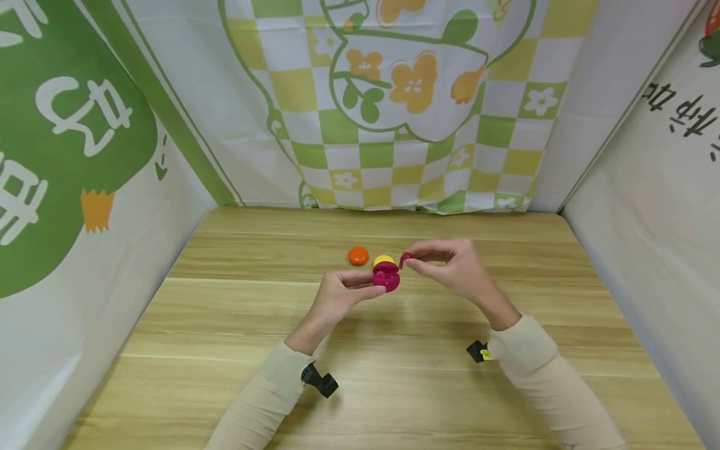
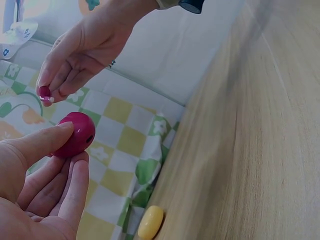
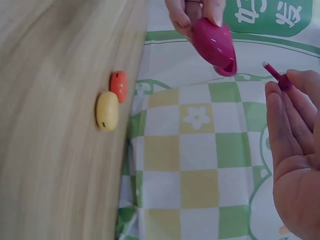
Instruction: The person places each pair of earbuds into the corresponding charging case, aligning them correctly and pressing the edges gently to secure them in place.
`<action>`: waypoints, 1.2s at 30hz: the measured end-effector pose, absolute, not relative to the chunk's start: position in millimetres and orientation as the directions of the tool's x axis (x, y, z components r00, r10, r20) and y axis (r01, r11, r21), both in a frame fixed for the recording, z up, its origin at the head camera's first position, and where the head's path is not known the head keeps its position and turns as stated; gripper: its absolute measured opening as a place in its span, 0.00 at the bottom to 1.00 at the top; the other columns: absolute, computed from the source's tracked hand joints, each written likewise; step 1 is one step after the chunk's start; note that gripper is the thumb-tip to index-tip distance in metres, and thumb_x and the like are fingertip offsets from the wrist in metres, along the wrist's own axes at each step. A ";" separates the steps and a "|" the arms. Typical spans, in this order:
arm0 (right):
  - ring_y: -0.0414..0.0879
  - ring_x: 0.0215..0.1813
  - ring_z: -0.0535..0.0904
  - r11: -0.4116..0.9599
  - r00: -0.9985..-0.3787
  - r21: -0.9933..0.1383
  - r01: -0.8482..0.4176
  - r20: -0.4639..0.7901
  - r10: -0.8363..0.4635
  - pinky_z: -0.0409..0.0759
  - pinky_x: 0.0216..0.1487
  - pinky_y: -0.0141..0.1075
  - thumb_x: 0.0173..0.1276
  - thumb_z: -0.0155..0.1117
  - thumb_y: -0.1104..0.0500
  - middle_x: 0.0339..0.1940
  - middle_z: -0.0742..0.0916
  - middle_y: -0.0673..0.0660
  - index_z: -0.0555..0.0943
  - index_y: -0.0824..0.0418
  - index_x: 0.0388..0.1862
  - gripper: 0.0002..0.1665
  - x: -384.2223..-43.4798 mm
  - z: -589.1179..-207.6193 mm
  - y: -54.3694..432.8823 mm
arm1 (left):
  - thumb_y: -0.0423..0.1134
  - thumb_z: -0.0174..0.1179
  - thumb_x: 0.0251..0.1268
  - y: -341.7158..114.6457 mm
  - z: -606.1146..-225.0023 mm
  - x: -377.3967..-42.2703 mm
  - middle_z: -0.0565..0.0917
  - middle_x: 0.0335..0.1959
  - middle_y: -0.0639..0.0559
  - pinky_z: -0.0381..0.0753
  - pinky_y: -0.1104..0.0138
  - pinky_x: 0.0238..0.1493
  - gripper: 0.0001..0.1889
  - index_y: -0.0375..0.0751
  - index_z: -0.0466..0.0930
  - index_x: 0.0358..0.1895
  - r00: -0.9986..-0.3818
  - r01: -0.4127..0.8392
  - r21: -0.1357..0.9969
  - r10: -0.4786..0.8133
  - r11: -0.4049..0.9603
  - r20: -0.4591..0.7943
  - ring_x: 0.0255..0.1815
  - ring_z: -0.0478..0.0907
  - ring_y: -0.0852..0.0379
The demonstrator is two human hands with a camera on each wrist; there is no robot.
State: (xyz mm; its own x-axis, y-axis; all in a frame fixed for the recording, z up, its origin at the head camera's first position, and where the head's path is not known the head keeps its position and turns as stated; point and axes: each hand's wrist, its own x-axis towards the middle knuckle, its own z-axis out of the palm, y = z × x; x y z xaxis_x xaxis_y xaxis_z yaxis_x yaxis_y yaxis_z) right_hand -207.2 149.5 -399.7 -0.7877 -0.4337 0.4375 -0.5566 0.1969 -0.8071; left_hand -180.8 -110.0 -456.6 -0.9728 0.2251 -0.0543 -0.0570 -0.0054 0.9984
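My left hand (image 1: 340,297) grips a glossy magenta earbud case (image 1: 386,280) between thumb and fingers, held up over the table with its lid raised. Just right of the case, my right hand (image 1: 452,269) pinches a magenta earbud (image 1: 405,259) by its rounded head, stem pointing down toward the case. In the right wrist view the earbud (image 3: 278,77) shows a pale tip at its stem end, apart from the case (image 3: 214,46). The left wrist view has the case (image 2: 77,135) from its outer side, the earbud (image 2: 45,93) above it.
An orange round case (image 1: 358,255) lies on the wooden table (image 1: 253,312) left of the hands. A yellow round case (image 1: 384,259) sits behind the magenta one, partly covered by it. Printed cloth walls (image 1: 315,94) enclose the table at the back and both sides.
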 end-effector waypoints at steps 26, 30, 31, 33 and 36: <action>0.48 0.44 0.93 0.207 -0.723 -0.726 -0.656 0.525 -0.449 0.91 0.53 0.41 0.66 0.77 0.68 0.48 0.94 0.59 0.92 0.61 0.49 0.13 -202.8 -431.6 133.7 | 0.33 0.77 0.62 -107.7 -456.7 -180.8 0.92 0.53 0.42 0.89 0.65 0.56 0.18 0.37 0.90 0.55 -0.972 -0.043 0.999 0.231 0.000 -0.042 0.54 0.91 0.51; 0.49 0.43 0.93 0.257 -0.667 -0.633 -0.730 0.578 -0.469 0.91 0.51 0.38 0.64 0.78 0.68 0.48 0.94 0.59 0.92 0.61 0.48 0.13 -203.6 -429.9 133.6 | 0.33 0.77 0.62 -107.0 -457.0 -180.4 0.92 0.53 0.41 0.90 0.66 0.55 0.18 0.36 0.90 0.56 -0.973 -0.030 1.000 0.231 -0.002 -0.029 0.54 0.91 0.51; 0.49 0.43 0.93 0.278 -0.647 -0.596 -0.753 0.595 -0.476 0.92 0.49 0.38 0.64 0.79 0.68 0.47 0.94 0.58 0.92 0.61 0.48 0.13 -203.9 -429.5 133.6 | 0.33 0.77 0.62 -106.9 -457.2 -180.4 0.92 0.53 0.41 0.90 0.66 0.55 0.18 0.36 0.90 0.56 -0.973 -0.026 1.000 0.231 -0.001 -0.025 0.54 0.91 0.51; 0.50 0.44 0.93 0.318 -0.611 -0.524 -0.790 0.623 -0.488 0.92 0.48 0.38 0.62 0.80 0.68 0.46 0.94 0.58 0.93 0.61 0.46 0.13 -204.3 -428.8 133.5 | 0.33 0.77 0.62 -106.9 -457.5 -180.4 0.92 0.53 0.42 0.90 0.66 0.55 0.18 0.37 0.90 0.55 -0.973 -0.026 1.000 0.228 -0.003 -0.024 0.54 0.91 0.51; 0.50 0.45 0.93 0.362 -0.563 -0.432 -0.826 0.653 -0.506 0.92 0.47 0.39 0.60 0.82 0.68 0.45 0.94 0.56 0.93 0.61 0.44 0.13 -204.8 -428.6 133.4 | 0.34 0.77 0.62 -107.5 -458.1 -180.6 0.92 0.53 0.42 0.90 0.66 0.55 0.18 0.37 0.91 0.55 -0.974 -0.029 1.000 0.224 0.000 -0.028 0.53 0.91 0.52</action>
